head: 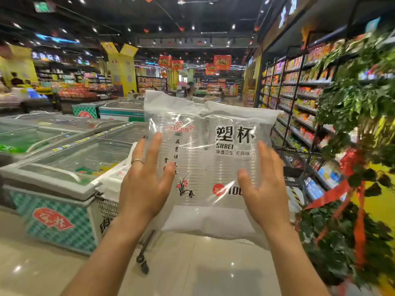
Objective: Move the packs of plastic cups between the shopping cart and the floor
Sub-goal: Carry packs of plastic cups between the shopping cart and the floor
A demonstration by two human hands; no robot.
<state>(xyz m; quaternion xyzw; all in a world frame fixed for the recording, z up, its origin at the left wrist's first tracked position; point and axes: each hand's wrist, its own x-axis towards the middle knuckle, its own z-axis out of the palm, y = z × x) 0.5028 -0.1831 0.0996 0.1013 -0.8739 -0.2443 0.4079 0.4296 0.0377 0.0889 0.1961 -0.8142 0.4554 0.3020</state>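
The pack of plastic cups (pixel 205 159) is held up in the air over the shopping cart (pixel 108 208) and hides most of it; the pack does not touch the cart or the floor (pixel 192 274). It is a clear bag with white bands at its top and bottom, it stands upright, and its printed side with the word "SUBEI" faces the camera. Stacks of clear cups show through the plastic. The left hand (pixel 143 184) lies flat against the left part of the pack with straight, spread fingers, and one finger wears a ring (pixel 136 161). The right hand (pixel 263 184) presses the right part in the same way, also with straight fingers, so the pack is carried between two open palms and no finger curls around it. Of the cart only a piece of wire basket and one wheel (pixel 143 264) on the shiny floor can be seen. In the cart, at its left edge, there are white plastic packs (pixel 116 176), but they are too blurred to read. To the left of the cart stands a chest freezer (pixel 59 214) with a glass lid and a green checked front. To the right of the cart are shelves (pixel 299 92) full of goods, and nearer to the camera a green plant (pixel 352 107) with a red ribbon (pixel 359 231).
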